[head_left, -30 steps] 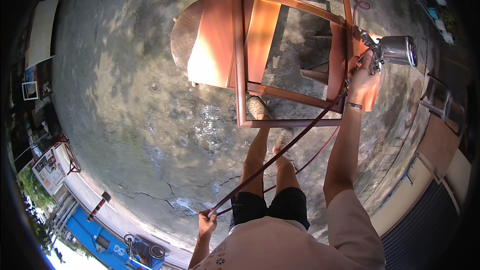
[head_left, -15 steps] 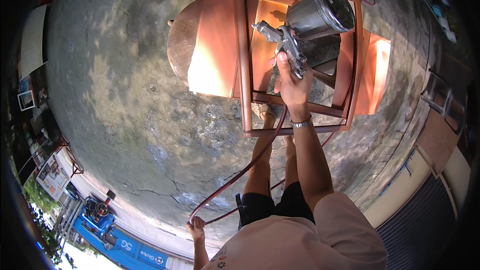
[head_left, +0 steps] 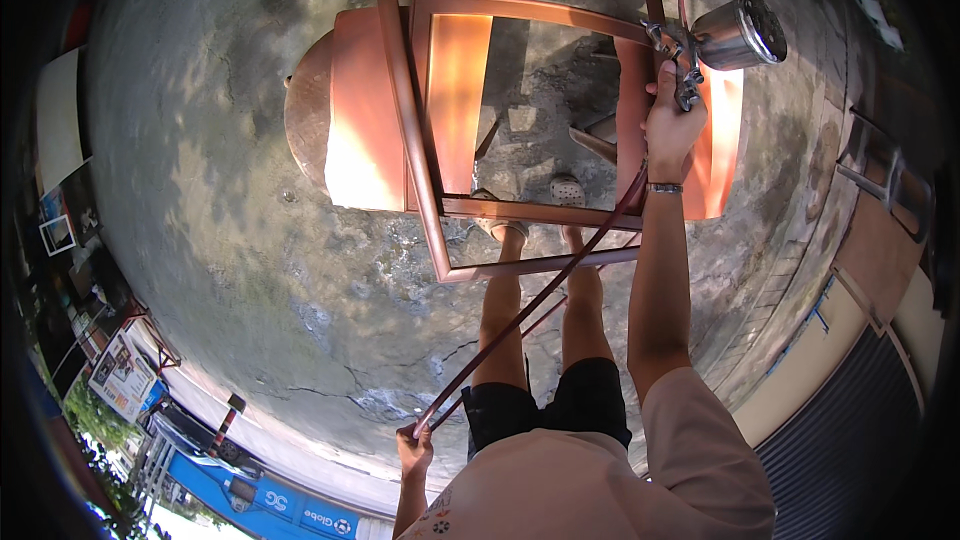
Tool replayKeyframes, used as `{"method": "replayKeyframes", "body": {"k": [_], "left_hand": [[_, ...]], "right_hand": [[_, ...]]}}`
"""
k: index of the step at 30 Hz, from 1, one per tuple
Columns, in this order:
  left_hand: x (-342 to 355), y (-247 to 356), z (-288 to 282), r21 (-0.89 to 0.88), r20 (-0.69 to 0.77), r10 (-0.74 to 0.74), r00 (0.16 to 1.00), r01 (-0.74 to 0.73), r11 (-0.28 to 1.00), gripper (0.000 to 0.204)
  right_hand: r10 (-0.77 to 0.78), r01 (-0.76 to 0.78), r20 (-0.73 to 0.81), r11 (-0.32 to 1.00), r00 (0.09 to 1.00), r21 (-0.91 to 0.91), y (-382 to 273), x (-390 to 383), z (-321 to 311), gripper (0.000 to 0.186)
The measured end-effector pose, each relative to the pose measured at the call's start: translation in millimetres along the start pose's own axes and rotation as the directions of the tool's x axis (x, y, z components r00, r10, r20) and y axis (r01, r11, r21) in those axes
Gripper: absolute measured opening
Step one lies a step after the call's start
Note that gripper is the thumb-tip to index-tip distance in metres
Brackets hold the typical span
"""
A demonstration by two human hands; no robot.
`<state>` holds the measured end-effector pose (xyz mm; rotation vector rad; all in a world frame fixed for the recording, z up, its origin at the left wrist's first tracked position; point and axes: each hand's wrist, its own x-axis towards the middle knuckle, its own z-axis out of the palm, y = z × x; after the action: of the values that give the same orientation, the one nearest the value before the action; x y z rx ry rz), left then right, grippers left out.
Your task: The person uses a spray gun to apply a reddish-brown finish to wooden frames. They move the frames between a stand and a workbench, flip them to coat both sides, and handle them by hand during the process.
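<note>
Two hands: both curled closed, each around an item.
Right hand (head_left: 674,132): fingers wrapped around the grip of the metal spray gun (head_left: 686,70).
Left hand (head_left: 414,453): closed around the dark red hose (head_left: 530,310).
Spray gun position: raised, over the right side of the outer frame (head_left: 404,100).
Obstruction: the right forearm (head_left: 660,290) hides the outer frame's near right corner; the hose slants across its near rail.
Cup (head_left: 735,33): metal cylinder, fitted to the spray gun, tilted rightward; contents not visible.
Inner frame (head_left: 560,213): smaller, seen within the outer frame.
Left panel (head_left: 360,90): overlaps the round wooden top (head_left: 305,110).
Right panel (head_left: 722,175): orange, beside the right hand.
Floor (head_left: 220,200): mottled concrete.
</note>
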<state>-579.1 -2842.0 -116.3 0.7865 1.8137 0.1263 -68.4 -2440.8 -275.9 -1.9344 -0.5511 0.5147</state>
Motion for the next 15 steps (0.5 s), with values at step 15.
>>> {"method": "replayKeyframes", "body": {"k": [15], "left_hand": [[-45,-12,108,0.143,-0.183,-0.022,0.983,0.049,0.989,0.043]], "right_hand": [[0.023,-0.036,0.174,0.997,0.984,0.072,-21,29,-41,0.038]]}}
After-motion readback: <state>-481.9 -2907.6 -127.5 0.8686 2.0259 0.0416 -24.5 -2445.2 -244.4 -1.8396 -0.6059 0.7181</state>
